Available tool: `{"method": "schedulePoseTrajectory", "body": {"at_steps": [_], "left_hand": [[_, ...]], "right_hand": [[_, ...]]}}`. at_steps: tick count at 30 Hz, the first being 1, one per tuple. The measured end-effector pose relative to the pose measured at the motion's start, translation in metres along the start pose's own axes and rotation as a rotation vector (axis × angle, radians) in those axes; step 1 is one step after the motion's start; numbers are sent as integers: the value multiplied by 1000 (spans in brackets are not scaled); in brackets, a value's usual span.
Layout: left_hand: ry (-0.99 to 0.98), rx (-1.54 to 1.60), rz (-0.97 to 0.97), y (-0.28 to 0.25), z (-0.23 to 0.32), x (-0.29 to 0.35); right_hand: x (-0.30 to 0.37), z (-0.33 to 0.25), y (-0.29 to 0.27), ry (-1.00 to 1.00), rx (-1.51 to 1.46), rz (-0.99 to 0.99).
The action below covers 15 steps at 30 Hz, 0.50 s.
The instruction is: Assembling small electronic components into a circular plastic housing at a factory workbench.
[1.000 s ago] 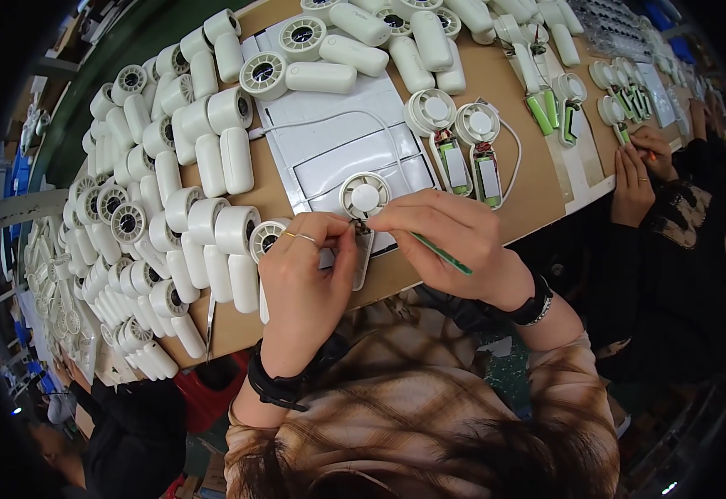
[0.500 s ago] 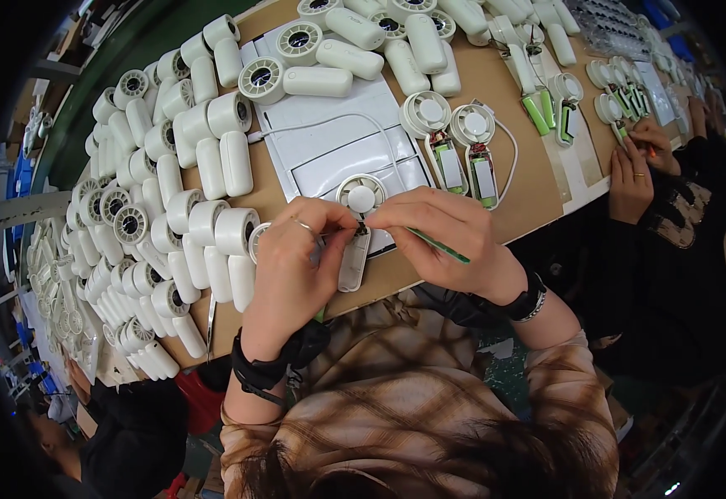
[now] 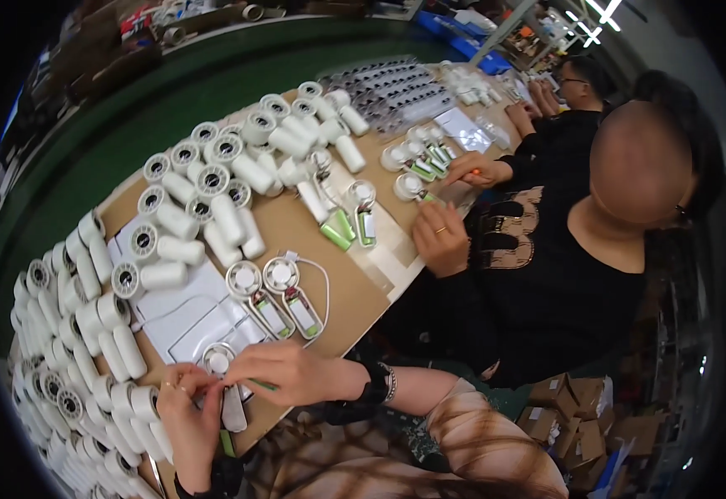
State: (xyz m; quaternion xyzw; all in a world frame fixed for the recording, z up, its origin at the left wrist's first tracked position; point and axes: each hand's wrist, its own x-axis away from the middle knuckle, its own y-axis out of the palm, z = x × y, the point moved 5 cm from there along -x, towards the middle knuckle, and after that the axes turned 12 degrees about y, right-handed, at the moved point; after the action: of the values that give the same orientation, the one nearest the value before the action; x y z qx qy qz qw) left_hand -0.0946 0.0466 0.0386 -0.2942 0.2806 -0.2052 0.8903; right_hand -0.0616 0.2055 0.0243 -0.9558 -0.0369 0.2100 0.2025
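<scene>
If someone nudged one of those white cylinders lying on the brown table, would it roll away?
Probably: the white cylinders are round and lie on their sides on the flat brown table. Close neighbours would likely stop one soon. They look like hollow plastic shells, so probably light and stiff.

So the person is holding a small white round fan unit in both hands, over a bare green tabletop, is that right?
Not quite: in the head view, both the left hand and right hand do hold the small white round fan unit, but over a brown cardboard-covered table, not a green one.

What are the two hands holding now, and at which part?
Both the left hand and the right hand pinch the small white handheld fan near its round head; its handle hangs free.
</scene>
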Motion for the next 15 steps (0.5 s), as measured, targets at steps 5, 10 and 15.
{"method": "schedulePoseTrajectory", "body": {"at_steps": [5, 10, 15], "left_hand": [[62, -15, 21, 1, -2, 11], [100, -104, 50, -3, 7, 32], [205, -211, -3, 11, 8, 36]], "right_hand": [[0, -2, -2, 26, -35, 22], [2, -8, 7, 18, -59, 44], [5, -6, -3, 53, 94, 75]]}}
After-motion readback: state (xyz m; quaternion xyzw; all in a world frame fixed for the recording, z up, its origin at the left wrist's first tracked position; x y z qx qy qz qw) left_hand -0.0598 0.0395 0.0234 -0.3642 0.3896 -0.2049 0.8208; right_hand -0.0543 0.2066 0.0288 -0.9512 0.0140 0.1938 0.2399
